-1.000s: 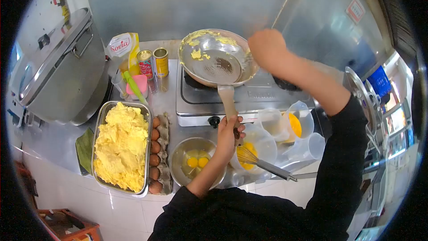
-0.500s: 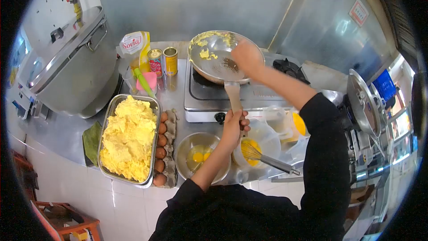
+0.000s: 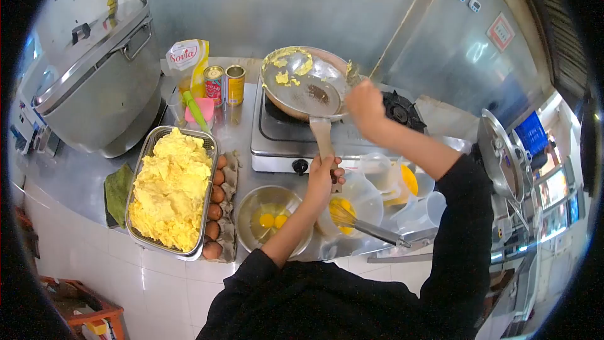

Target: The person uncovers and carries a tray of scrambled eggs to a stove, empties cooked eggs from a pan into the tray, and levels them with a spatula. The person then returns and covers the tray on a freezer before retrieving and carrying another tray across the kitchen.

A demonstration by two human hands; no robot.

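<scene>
My left hand [image 3: 323, 179] is wrapped round the handle of a metal frying pan [image 3: 294, 96], which sits tilted on the gas stove. Yellow egg scraps [image 3: 283, 78] cling to the pan's far left side, and a brown patch marks its bottom. At the pan's right rim, my right hand [image 3: 366, 106] is closed. A mottled, greenish-grey piece [image 3: 353, 74] shows just beyond its fingers; its kind cannot be made out. Below the stove, a steel bowl [image 3: 246, 214] holds raw eggs. A whisk [image 3: 371, 231] rests in a clear plastic jug [image 3: 372, 204] with yolks.
Scrambled eggs [image 3: 173, 189] are heaped in a wire-rimmed tray at left, beside brown eggs [image 3: 217, 194] in a carton. Two cans [image 3: 234, 85], a Sovia pouch [image 3: 187, 56] and a green-handled spatula [image 3: 196, 111] stand behind. A large pot [image 3: 94, 97] occupies the far left.
My right hand has moved from inside the pan to its right rim, and the greenish-grey piece now shows. My left hand still grips the handle. The whole view has shifted slightly.
</scene>
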